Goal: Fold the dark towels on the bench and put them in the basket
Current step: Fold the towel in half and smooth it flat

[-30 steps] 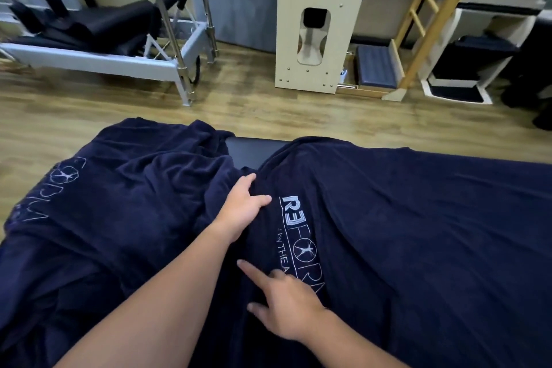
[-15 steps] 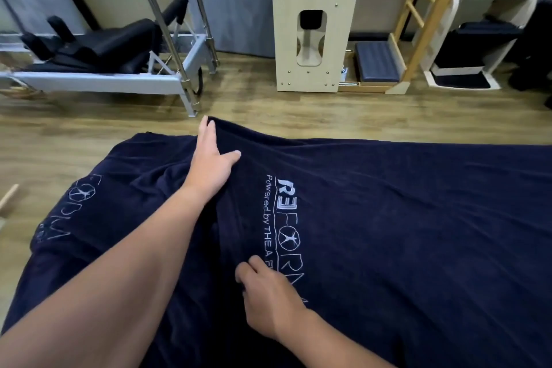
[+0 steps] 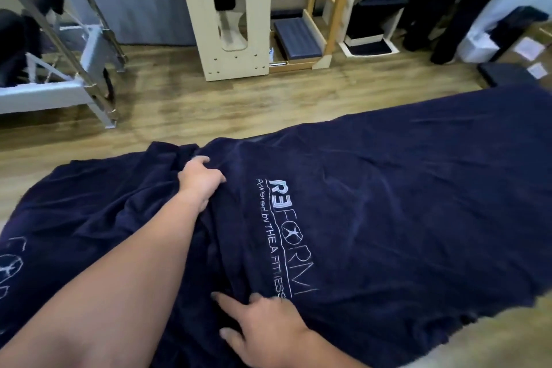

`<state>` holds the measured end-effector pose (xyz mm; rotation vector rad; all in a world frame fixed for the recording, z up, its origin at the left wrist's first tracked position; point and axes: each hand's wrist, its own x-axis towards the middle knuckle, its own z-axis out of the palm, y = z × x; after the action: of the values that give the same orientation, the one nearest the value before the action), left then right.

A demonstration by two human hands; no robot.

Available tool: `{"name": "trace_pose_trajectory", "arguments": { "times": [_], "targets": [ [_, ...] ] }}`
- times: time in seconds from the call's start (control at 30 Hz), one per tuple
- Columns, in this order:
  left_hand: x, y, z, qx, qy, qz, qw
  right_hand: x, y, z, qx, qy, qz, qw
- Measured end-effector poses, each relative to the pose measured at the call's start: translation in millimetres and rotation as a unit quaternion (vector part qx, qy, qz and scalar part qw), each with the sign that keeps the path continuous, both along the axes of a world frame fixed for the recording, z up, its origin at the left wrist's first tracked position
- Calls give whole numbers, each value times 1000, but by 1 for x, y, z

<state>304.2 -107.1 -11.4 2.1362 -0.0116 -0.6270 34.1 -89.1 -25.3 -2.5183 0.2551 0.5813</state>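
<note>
Left hand (image 3: 200, 181) bunches the far edge of the dark towel (image 3: 403, 203) spread over the bench; right hand (image 3: 265, 326) presses flat, fingers straight. White lettering (image 3: 286, 236) reads "REFORM". Wooden ladder (image 3: 325, 3) beyond.

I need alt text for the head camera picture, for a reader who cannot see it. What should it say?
Two bare hands work on a dark navy towel with white printed lettering, spread over a bench: the left hand grips bunched fabric at the far edge, and the right hand rests on the near part, index finger extended. Behind, a wooden floor holds exercise equipment.
</note>
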Motion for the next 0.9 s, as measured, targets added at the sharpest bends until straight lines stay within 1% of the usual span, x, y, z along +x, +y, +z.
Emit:
{"name": "trace_pose_trajectory", "arguments": {
  "times": [0.07,0.1,0.2,0.27,0.37,0.43,0.5,0.57,0.63,0.67,0.7,0.77,0.83,0.9],
  "targets": [
    [0,-2,2,26,-13,51,998,1,8,2,-7,8,-36,999],
    [0,-1,2,40,-17,59,997,2,11,3,-20,8,-50,998],
    [-3,2,3,86,-42,40,995,3,20,0,-82,23,-90,992],
    [-8,2,6,93,-50,21,994,0,21,-5,-113,39,-107,987],
    [-12,5,12,104,-36,2,994,-7,15,-7,-126,76,-124,981],
    [-12,8,12,103,-23,15,994,-12,12,-10,-138,73,-124,980],
    [-9,11,10,100,-11,21,995,-16,10,-13,-146,89,-120,978],
    [-7,12,10,91,4,12,996,-22,5,-23,-162,65,-114,978],
    [-4,12,12,87,19,0,996,-26,-2,-12,-141,96,-119,978],
    [-3,12,13,86,28,-7,996,-29,-8,-5,-145,101,-127,976],
    [-2,11,15,82,31,-12,996,-35,-15,-5,-169,98,-135,971],
    [-4,9,17,82,18,-27,996,-43,-27,-2,-180,117,-175,961],
    [-5,5,17,80,-18,-48,995,-50,-34,0,-176,124,-217,952],
    [-7,-3,19,64,-30,-66,995,-57,-41,2,-169,135,-233,948]
  ]
}}
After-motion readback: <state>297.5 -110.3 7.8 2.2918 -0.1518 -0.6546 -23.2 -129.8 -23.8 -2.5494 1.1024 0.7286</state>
